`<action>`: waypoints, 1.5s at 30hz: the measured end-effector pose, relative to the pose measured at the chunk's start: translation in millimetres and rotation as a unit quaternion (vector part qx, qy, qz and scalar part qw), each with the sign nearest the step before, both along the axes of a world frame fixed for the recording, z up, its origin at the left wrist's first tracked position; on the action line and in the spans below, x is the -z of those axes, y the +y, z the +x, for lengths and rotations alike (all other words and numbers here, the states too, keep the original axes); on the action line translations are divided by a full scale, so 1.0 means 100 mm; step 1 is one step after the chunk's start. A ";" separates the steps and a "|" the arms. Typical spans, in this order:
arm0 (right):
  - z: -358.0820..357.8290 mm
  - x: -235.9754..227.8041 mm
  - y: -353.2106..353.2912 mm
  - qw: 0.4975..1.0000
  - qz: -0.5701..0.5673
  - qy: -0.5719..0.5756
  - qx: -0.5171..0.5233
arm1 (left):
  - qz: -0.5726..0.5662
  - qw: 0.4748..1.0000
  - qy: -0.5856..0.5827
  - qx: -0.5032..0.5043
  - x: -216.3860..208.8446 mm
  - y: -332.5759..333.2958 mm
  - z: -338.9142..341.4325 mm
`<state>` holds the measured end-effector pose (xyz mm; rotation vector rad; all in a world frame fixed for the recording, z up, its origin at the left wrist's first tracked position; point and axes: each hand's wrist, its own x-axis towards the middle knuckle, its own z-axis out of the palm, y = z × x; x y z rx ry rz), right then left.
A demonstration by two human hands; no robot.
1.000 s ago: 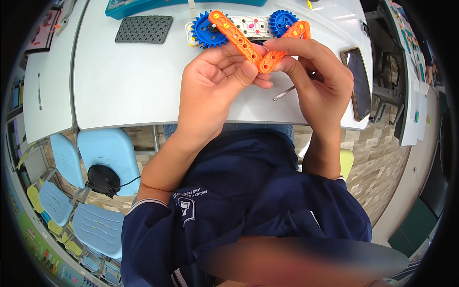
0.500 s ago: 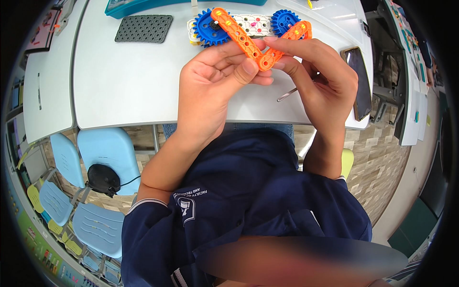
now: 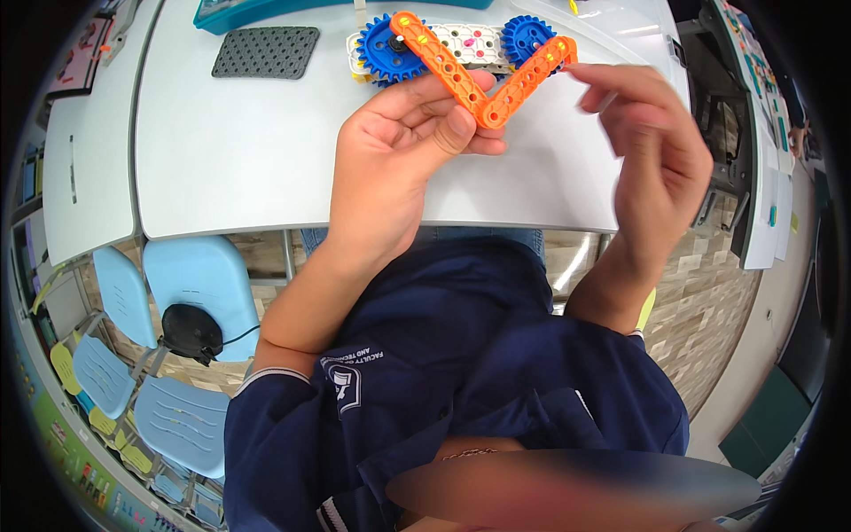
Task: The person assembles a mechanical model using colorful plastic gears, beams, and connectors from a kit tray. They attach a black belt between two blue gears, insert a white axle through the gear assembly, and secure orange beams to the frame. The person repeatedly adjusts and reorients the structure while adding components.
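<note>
My left hand pinches two orange perforated beams near the low corner where they meet in a V. The upper end of one beam lies over a toothed blue gear wheel. The other beam reaches up to the right, beside a second blue gear wheel. Between the wheels runs a white perforated block with small pink and red spots. My right hand is off to the right, its index fingertip close to the right beam's upper end. Motion smears its fingers, and what its palm may hold is hidden.
A dark grey perforated plate lies on the white table, left of the assembly. Behind it stands a teal tray. Light blue chairs are at the lower left, one with a black pouch on it.
My right hand has let go of the right orange beam and moved right, now covering the phone. The metal rod under it is out of sight. The left hand keeps its hold.
</note>
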<state>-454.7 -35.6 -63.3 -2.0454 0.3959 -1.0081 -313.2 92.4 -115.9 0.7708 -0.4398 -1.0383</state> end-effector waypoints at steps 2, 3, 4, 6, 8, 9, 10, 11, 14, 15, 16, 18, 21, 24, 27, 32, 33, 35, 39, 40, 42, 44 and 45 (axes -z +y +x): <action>-0.05 -0.04 -0.04 0.987 0.109 -0.097 -0.064 | -0.004 1.000 0.010 0.007 0.01 0.00 0.00; -0.07 -0.07 -0.07 0.980 0.107 -0.114 -0.121 | -0.003 1.000 0.011 0.009 0.02 0.00 0.00; -0.09 -0.09 -0.09 0.972 0.136 -0.115 -0.153 | -0.002 1.000 0.013 0.011 0.02 0.01 0.00; -0.08 -0.09 -0.09 0.949 0.186 -0.176 -0.182 | 0.008 1.000 0.005 0.014 0.02 0.01 0.01; -0.04 -0.06 -0.08 0.938 0.171 -0.210 -0.215 | 0.007 1.000 0.007 0.019 0.02 0.02 0.01; 0.00 -0.03 -0.06 0.943 0.140 -0.212 -0.216 | 0.000 1.000 0.013 0.023 0.02 0.02 0.02; 0.04 -0.01 -0.05 0.946 0.109 -0.214 -0.218 | -0.026 0.999 0.025 0.026 0.02 0.02 0.02; 0.07 0.01 -0.03 0.953 0.086 -0.204 -0.208 | 0.001 1.000 0.011 0.025 0.02 0.03 0.02; 0.15 0.01 0.02 0.972 0.022 -0.175 -0.157 | 0.014 1.000 -0.004 0.027 0.03 0.03 0.01; 0.17 0.01 0.04 0.978 0.003 -0.168 -0.125 | 0.012 0.999 -0.005 0.030 0.03 0.03 0.02; 0.18 -0.02 0.05 0.980 -0.008 -0.162 -0.112 | 0.002 0.999 -0.006 0.033 0.03 0.03 0.02; 0.20 -0.06 0.07 0.983 -0.023 -0.151 -0.102 | 0.011 0.999 0.012 0.030 0.03 0.03 0.02; 0.21 -0.13 0.10 0.984 -0.034 -0.135 -0.113 | 0.004 0.999 0.029 0.029 0.04 0.02 0.02; 0.24 -0.14 0.17 0.976 -0.039 -0.175 -0.124 | 0.000 0.999 0.034 0.031 0.04 0.02 0.02; 0.25 -0.18 0.14 0.981 -0.063 -0.148 -0.111 | -0.004 0.999 0.037 0.032 0.04 0.02 0.02; 0.25 -0.19 0.20 0.988 -0.126 -0.084 -0.033 | -0.005 0.999 0.037 0.032 0.05 0.02 0.01; 0.27 -0.18 0.21 0.984 -0.101 -0.130 -0.061 | -0.006 0.999 0.040 0.033 0.05 0.02 0.01; 0.27 -0.18 0.22 0.982 -0.098 -0.139 -0.080 | -0.006 0.999 0.045 0.031 0.06 0.02 0.00; 0.23 -0.23 0.23 0.988 -0.140 -0.062 -0.031 | -0.010 0.998 0.052 0.029 0.07 0.03 -0.02; 0.22 -0.25 0.23 0.986 -0.151 -0.058 -0.030 | -0.028 0.998 0.054 0.032 0.07 0.03 -0.02; 0.19 -0.28 0.22 0.981 -0.182 -0.049 -0.041 | -0.012 0.999 0.044 0.027 0.07 0.03 -0.03; 0.18 -0.30 0.20 0.976 -0.207 -0.042 -0.057 | -0.009 0.999 0.041 0.021 0.06 0.02 -0.03; 0.18 -0.31 0.19 0.975 -0.211 -0.042 -0.060 | -0.005 0.999 0.042 0.017 0.06 0.02 -0.03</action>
